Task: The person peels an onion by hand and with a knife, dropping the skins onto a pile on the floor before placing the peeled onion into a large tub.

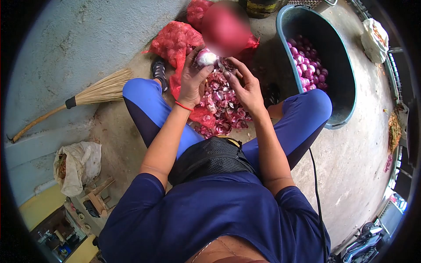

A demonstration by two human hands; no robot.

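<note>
My left hand (191,83) is closed around a purple-and-white onion (206,58), its fingers and thumb at the bulb's left side. Close to its right, my right hand (248,90) has thumb and forefinger pinched near a small greyish piece that I cannot make out. Below both hands, a heap of purple onion skins (224,103) lies on the floor between my legs. A red mesh bag (175,41) full of onions rests against the wall just beyond my left hand.
A large blue-grey tub (347,94) on the right holds many shiny purple onions (309,65). A straw broom (101,89) leans to the left. White sacks stand at the lower left (81,164) and upper right (374,40). A black cable (316,188) runs down my right side.
</note>
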